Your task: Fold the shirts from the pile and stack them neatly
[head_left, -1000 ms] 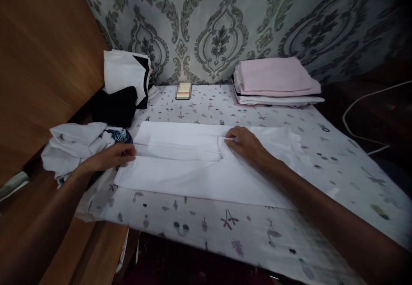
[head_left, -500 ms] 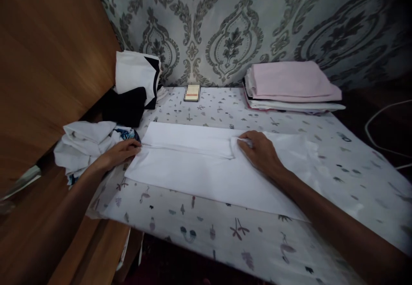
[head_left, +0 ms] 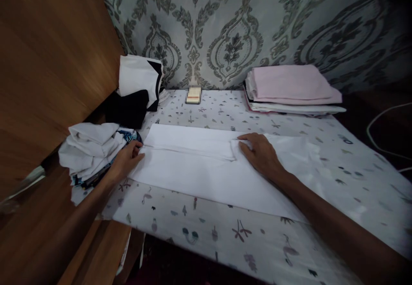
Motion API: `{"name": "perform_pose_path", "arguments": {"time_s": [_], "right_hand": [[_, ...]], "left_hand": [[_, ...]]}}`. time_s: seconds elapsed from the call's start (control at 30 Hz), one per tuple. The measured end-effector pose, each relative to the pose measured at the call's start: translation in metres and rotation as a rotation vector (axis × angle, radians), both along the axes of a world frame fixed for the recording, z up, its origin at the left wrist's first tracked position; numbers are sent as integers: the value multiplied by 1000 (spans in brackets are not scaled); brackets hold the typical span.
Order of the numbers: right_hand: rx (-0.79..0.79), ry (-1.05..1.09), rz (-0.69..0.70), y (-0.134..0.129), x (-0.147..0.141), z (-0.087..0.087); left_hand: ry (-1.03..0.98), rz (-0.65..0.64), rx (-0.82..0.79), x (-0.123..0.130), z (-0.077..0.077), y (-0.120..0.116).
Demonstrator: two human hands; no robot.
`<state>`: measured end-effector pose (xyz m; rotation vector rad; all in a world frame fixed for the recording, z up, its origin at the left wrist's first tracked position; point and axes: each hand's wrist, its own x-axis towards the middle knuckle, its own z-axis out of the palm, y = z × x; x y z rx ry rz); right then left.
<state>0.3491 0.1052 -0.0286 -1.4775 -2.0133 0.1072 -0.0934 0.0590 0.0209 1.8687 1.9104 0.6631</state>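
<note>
A white cloth point(head_left: 189, 177), probably a garment, lies folded in a long strip, with a narrower folded flap along its upper part. My left hand point(head_left: 127, 160) is at its left end, thumb and fingertips pinched together on the cloth's edge. Toward the right, my right hand point(head_left: 260, 154) rests on the cloth, its thumb and forefinger closing on the end of the flap. Beyond that hand the cloth spreads out thinner and more wrinkled. Both hands' fingertips touch the fabric.
A patterned sheet point(head_left: 193, 220) covers the surface. Crumpled clothes point(head_left: 93, 143) lie left of my left hand, with black cloth point(head_left: 127, 109) and white folded cloth point(head_left: 137, 77) behind. A folded stack with pink cloth point(head_left: 289, 83) and a small box point(head_left: 193, 95) stand near the wall. Wooden furniture point(head_left: 58, 53) borders the left.
My left hand's fingers have curled from lying flatter into a pinch at the cloth's left edge. My right hand has hardly moved. The view has shifted slightly.
</note>
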Motion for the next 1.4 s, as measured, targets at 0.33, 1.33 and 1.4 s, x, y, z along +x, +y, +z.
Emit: {"name": "perform_pose_path", "arguments": {"time_s": [0.33,1.33,1.4], "right_hand": [[-99,227,-17,-3,3,10],[-326,-215,-440,-20,49,47],[-328,-206,-457,-10,46,43]], "left_hand": [[328,-28,210,15,12,-15],[-43,-716,123,270,-6,88],[-50,-702,94,261,-5,87]]}}
